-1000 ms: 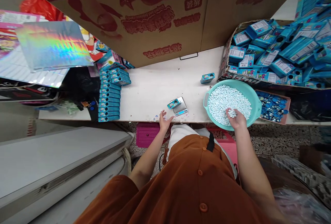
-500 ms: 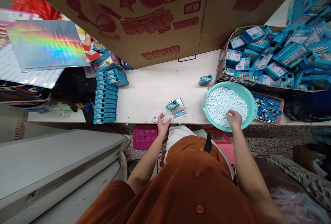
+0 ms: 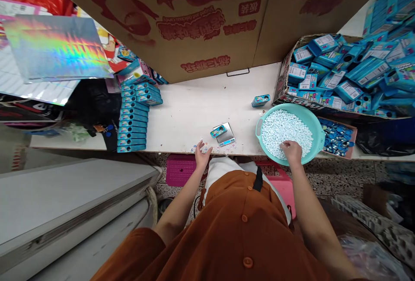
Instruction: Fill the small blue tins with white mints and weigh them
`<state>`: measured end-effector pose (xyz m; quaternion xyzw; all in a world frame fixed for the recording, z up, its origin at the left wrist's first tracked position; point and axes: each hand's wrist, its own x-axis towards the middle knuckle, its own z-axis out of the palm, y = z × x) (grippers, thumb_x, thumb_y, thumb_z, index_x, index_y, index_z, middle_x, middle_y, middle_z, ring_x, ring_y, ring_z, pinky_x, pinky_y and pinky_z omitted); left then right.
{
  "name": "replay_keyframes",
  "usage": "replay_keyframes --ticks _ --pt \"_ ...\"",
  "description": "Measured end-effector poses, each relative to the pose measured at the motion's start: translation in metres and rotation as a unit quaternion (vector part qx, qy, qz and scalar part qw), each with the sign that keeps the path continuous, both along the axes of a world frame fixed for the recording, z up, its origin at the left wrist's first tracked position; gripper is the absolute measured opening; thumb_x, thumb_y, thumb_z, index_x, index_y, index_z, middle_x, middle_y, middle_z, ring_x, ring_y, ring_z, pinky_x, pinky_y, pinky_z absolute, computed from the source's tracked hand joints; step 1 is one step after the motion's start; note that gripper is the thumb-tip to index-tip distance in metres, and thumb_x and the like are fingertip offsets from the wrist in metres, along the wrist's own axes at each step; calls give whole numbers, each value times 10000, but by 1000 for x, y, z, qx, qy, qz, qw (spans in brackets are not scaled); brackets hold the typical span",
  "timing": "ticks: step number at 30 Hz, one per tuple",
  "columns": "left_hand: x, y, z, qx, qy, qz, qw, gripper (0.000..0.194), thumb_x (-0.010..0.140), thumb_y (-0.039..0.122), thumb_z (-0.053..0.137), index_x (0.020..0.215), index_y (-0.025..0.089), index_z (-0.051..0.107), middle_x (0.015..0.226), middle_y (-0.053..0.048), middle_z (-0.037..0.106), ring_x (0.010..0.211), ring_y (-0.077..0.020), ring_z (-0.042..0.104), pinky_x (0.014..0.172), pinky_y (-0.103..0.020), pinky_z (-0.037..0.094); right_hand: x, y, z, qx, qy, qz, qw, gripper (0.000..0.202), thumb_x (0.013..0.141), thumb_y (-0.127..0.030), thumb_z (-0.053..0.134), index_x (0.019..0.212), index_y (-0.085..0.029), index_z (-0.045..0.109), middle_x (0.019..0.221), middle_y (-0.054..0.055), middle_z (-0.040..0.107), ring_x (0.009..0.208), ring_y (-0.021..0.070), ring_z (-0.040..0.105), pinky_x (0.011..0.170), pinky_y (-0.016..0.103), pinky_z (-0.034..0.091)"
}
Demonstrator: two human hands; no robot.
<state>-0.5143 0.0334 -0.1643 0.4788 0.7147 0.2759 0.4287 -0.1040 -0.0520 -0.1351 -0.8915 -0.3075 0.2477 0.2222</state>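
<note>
At the table's front edge my left hand (image 3: 202, 155) rests with its fingers apart, holding nothing, beside small scattered stickers or paper bits (image 3: 206, 148). Just beyond it, a blue candy box (image 3: 218, 131) with a round opening lies on a small digital scale (image 3: 229, 133). My right hand (image 3: 292, 153) is over the turquoise basin (image 3: 316, 132), its fingers pinched together at the small white candies (image 3: 282, 127). Whatever is between those fingertips is hidden. Another blue box (image 3: 261, 100) sits on the table behind the basin's left side.
Stacked blue boxes (image 3: 132, 129) stand on the left. A carton (image 3: 281, 75) full of blue boxes is at the back right. Right of the basin is a tray of blue and silver caps (image 3: 337, 137). A large cardboard box (image 3: 207, 34) blocks the back.
The right hand has shifted slightly left over the candies, its fingers still together. My left hand stays almost where it was. The whole view has shifted a little.
</note>
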Motion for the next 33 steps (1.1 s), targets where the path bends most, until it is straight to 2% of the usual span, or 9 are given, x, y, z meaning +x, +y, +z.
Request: replay_keyframes --ticks 3,6,12,16,20,22,26,29,33 --pt "-4 -3 -1 -4 2 3 1000 584 700 354 704 1219 261 453 1196 -93 558 1168 -228 506 974 -394 369 -6 7 1 -3 -10 6 1000 98 559 -263 669 586 -206 594 643 28 574 681 187 514 806 371 427" --pt "-7 -7 -3 -4 3 5 1000 569 704 357 701 1210 255 459 1204 -98 555 1171 -232 504 975 -395 362 -9 9 1 -4 -6 7 1000 112 571 -255 676 632 -202 599 662 19 545 671 175 486 821 383 424" --pt "-12 -11 -4 -6 -5 13 1000 527 716 362 691 1187 258 478 1212 -93 556 1173 -238 506 968 -392 361 -11 12 1 24 4 5 1000 103 594 -258 668 655 -200 609 728 29 546 763 187 505 870 374 412" --pt "-13 -10 -6 7 -11 17 1000 499 717 342 690 1166 254 491 1200 -87 563 1152 -231 525 958 -383 371 -8 13 7 18 -14 28 999 51 631 -241 634 651 -195 629 713 41 573 787 202 536 870 377 412" --pt "-12 -7 -5 16 -15 21 1000 461 714 326 692 1131 238 516 1159 -85 585 1128 -228 539 954 -382 378 -15 16 15 64 -56 26 996 162 690 -293 600 764 -174 682 798 75 641 766 206 574 851 381 429" --pt "-10 -6 -3 21 -14 14 1000 453 710 329 696 1120 232 528 1140 -84 594 1117 -230 542 956 -386 379 -28 26 15 87 -18 2 996 225 689 -337 612 805 -162 695 804 76 664 729 200 592 816 370 449" --pt "-4 0 -1 24 -24 -15 999 463 713 340 696 1134 235 535 1143 -81 594 1115 -231 538 955 -394 385 -72 64 16 99 156 -40 982 306 651 -392 654 826 -144 700 739 60 679 682 198 609 689 335 483" --pt "-2 8 -1 31 -37 -25 999 467 713 338 700 1139 234 538 1135 -82 595 1101 -227 543 959 -397 387 -112 97 26 99 210 22 972 269 653 -383 668 798 -158 703 745 57 679 665 185 605 659 319 481" --pt "-6 18 1 46 -43 -23 998 465 710 320 705 1136 223 547 1136 -88 594 1088 -227 548 968 -398 388 -162 130 42 115 176 212 955 168 726 -351 629 779 -210 704 816 54 675 705 173 601 724 318 472"
